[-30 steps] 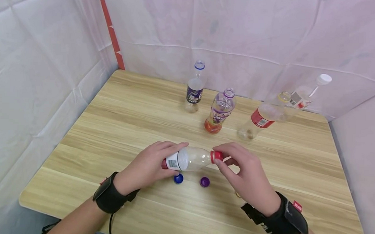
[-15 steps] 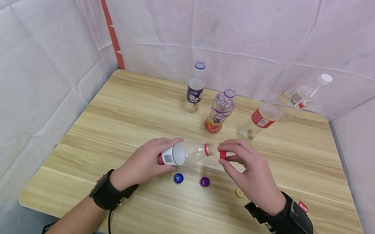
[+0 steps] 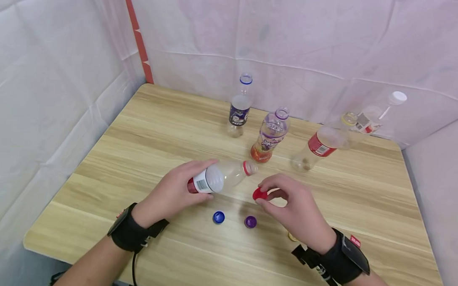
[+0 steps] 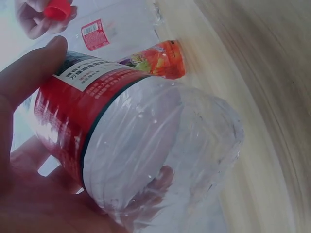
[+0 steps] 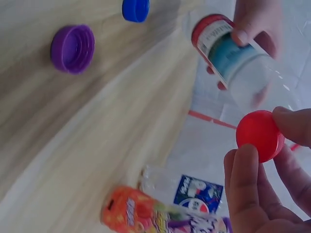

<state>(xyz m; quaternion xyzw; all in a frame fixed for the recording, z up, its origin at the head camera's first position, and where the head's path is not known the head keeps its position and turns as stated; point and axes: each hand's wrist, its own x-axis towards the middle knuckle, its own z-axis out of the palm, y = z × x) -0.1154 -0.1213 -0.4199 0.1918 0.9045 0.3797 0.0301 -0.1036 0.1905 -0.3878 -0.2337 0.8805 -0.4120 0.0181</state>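
Note:
My left hand (image 3: 176,187) grips a clear plastic bottle (image 3: 229,175) round its red and white label. The bottle lies tilted on its side in the hand, its uncapped neck with a red ring pointing right. Between thumb and fingers my right hand (image 3: 293,202) pinches a red bottle cap (image 3: 260,194), apart from the neck. In the right wrist view the red cap (image 5: 260,136) shows its smooth top. On the table below lie a blue cap (image 3: 219,217) and a purple cap (image 3: 250,222). A yellow cap (image 3: 292,236) is partly hidden under my right hand.
Behind the hands stand a Pepsi bottle (image 3: 239,112), a purple-necked bottle (image 3: 268,138) and a red-labelled bottle (image 3: 321,144), all uncapped. A white-capped bottle (image 3: 370,118) stands at the back right. White sheeting (image 3: 293,40) walls the wooden table (image 3: 138,140).
The red cap came off the bottle neck in my right hand, then turned and moved slightly left. My left hand drew the bottle left and away from me.

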